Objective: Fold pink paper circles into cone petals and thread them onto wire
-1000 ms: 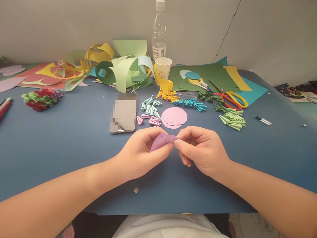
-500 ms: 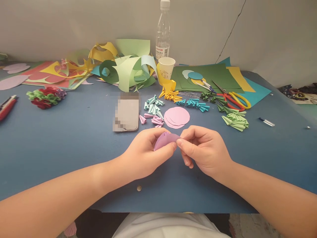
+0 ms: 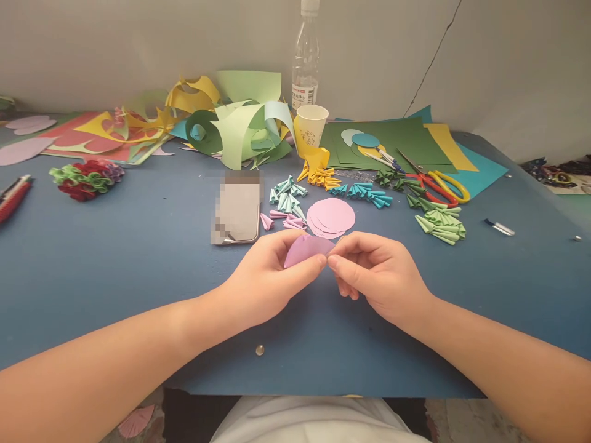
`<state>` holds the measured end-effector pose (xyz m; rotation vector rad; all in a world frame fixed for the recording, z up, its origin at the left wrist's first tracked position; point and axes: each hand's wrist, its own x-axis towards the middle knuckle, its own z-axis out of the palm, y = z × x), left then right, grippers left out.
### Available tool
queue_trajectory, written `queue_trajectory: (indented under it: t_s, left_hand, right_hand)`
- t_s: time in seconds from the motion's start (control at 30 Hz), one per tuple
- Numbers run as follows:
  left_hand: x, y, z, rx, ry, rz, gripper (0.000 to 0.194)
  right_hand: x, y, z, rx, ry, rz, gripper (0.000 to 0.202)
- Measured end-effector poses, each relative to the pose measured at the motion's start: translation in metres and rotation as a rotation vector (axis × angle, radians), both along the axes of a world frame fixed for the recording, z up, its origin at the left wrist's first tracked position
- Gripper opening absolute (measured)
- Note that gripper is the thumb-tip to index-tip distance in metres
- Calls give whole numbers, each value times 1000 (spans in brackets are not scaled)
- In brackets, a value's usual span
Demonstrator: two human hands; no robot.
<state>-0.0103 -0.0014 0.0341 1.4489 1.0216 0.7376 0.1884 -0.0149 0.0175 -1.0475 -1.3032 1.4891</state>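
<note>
A purple paper piece (image 3: 306, 249) with a curved edge is held up between my two hands over the blue table (image 3: 323, 357). My left hand (image 3: 272, 277) grips its left part, thumb along the near side. The thumb and forefinger of my right hand (image 3: 376, 267) pinch its right end. Just beyond my fingers lie a few overlapping pink paper circles (image 3: 331, 216) and several small pink paper cones (image 3: 289, 220). More rolled cones rest behind these: pale blue cones (image 3: 287, 194), yellow cones (image 3: 321, 177) and teal cones (image 3: 367, 194).
A phone (image 3: 237, 209) lies left of the cones. Scissors (image 3: 436, 184), green cones (image 3: 442, 223) and a pen cap (image 3: 499, 227) are to the right. A paper cup (image 3: 311, 126), a bottle (image 3: 305, 61) and paper scraps (image 3: 242, 129) stand along the wall. A ruffled paper flower (image 3: 87, 179) sits left.
Both hands have risen slightly with the purple paper. Its right end is now tucked further into my right fingertips, and the view has shifted a little.
</note>
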Motion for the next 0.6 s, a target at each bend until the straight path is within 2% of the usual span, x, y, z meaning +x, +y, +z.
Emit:
queue_trajectory:
  t_s: [0.23, 0.37, 0.6]
  left_hand:
    - [1, 2, -4, -86, -115, -44, 18]
    - [1, 2, -4, -120, -106, -55, 19]
    - [3, -1, -2, 6, 35, -28, 22]
  right_hand:
    - [0, -1, 0, 20, 16, -53, 15]
    - [0, -1, 0, 16, 41, -58, 12]
    - [-1, -4, 0, -24, 61, -58, 11]
